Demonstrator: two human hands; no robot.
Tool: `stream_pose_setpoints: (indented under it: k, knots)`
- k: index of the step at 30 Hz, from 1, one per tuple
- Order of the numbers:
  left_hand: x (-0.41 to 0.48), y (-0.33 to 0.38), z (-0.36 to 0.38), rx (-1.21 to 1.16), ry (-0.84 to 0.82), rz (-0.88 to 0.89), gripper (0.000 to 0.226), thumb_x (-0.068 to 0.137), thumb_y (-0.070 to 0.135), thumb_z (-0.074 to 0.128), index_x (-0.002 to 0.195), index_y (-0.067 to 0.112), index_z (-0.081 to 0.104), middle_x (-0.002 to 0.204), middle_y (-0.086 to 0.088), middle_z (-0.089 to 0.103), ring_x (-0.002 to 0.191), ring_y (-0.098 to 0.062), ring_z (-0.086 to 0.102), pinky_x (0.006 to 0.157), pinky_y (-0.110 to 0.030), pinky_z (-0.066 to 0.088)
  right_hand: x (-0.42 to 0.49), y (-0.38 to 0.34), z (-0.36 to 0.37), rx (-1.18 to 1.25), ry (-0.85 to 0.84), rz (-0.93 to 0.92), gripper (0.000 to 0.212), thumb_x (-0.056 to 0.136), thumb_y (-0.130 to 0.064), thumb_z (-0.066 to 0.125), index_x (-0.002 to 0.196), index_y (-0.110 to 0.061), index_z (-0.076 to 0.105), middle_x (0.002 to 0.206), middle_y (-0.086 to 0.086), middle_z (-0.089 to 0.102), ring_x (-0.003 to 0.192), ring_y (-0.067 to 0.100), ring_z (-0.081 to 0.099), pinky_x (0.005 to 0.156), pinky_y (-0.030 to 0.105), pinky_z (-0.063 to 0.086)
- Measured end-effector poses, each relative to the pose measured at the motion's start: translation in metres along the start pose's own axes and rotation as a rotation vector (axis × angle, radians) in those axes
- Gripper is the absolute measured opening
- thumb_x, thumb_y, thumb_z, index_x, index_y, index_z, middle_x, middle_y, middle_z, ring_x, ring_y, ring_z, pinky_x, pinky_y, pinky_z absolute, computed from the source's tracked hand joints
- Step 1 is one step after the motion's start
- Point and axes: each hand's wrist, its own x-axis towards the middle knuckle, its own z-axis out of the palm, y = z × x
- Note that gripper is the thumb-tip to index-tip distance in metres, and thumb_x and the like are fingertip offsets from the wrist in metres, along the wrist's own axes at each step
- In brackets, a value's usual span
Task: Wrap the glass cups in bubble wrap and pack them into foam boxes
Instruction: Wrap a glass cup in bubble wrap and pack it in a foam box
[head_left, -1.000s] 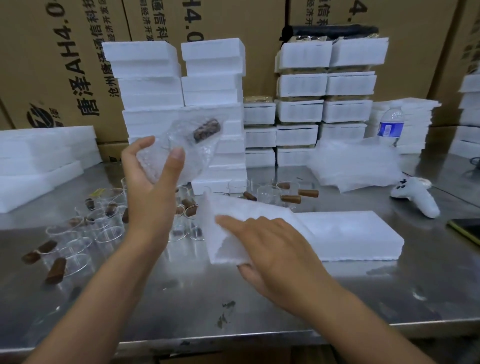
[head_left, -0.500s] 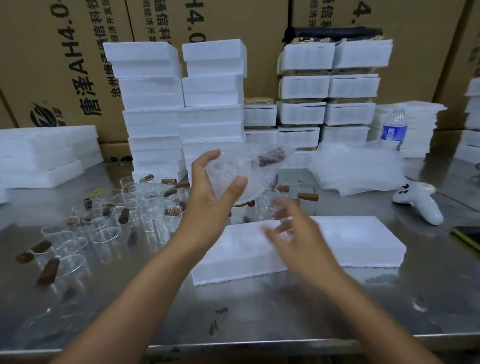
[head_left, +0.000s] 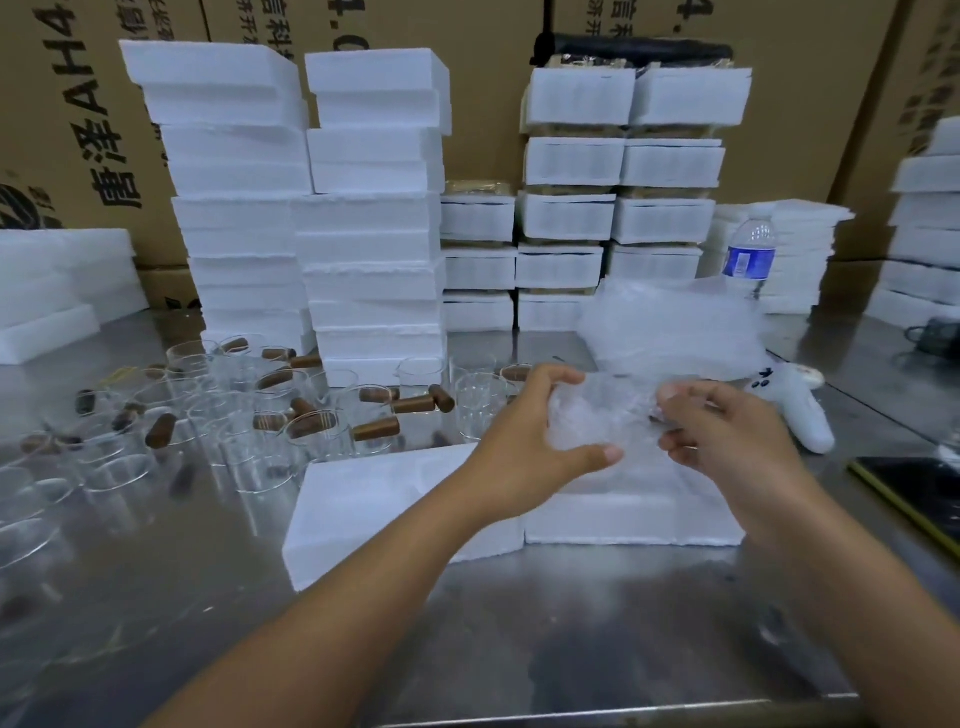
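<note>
A steel table (head_left: 519, 649) carries tall stacks of foam boxes (head_left: 363, 234) at the back, and two flat foam boxes (head_left: 374, 499) lie side by side near the front edge. Many bare glass cups (head_left: 234, 431) with brown handles stand at the left. Above the flat boxes is one bubble-wrapped cup (head_left: 597, 415): the left hand (head_left: 524, 441) curls fingers and thumb around it, and the right hand (head_left: 727, 436) pinches its wrap.

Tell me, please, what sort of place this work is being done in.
Probably a warehouse packing station: stacked foam boxes stand before big printed cardboard cartons, loose glass cups crowd a steel table, and the left hand and right hand grip a bubble-wrapped cup.
</note>
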Motion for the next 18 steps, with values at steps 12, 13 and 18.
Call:
stream_pose_setpoints:
  k: [12, 13, 18]
  knots:
    - [0.001, -0.019, -0.005, 0.265, -0.099, -0.057, 0.054, 0.073, 0.053, 0.072, 0.111, 0.042, 0.035, 0.119, 0.013, 0.048, 0.103, -0.008, 0.048, 0.073, -0.017, 0.038, 0.019, 0.033, -0.007, -0.48, -0.01, -0.221, 0.015, 0.078, -0.035, 0.071, 0.075, -0.023, 0.064, 0.057, -0.001, 0.056, 0.05, 0.009, 0.047, 0.049, 0.023, 0.032]
    - [-0.001, -0.019, -0.008, 0.27, -0.11, -0.07, 0.054, 0.073, 0.053, 0.072, 0.111, 0.042, 0.036, 0.12, 0.013, 0.048, 0.103, -0.007, 0.048, 0.073, -0.017, 0.039, 0.019, 0.036, -0.005, -0.487, -0.028, -0.216, 0.016, 0.078, -0.035, 0.071, 0.074, -0.022, 0.064, 0.056, -0.001, 0.054, 0.05, 0.01, 0.045, 0.05, 0.023, 0.031]
    - [-0.01, -0.023, -0.019, 0.323, -0.151, -0.093, 0.048, 0.078, 0.053, 0.067, 0.113, 0.043, 0.036, 0.124, 0.017, 0.04, 0.106, -0.005, 0.043, 0.076, -0.012, 0.035, 0.014, 0.04, 0.007, -0.538, -0.057, -0.224, 0.018, 0.08, -0.038, 0.069, 0.072, -0.024, 0.061, 0.06, -0.001, 0.057, 0.051, 0.009, 0.045, 0.049, 0.024, 0.031]
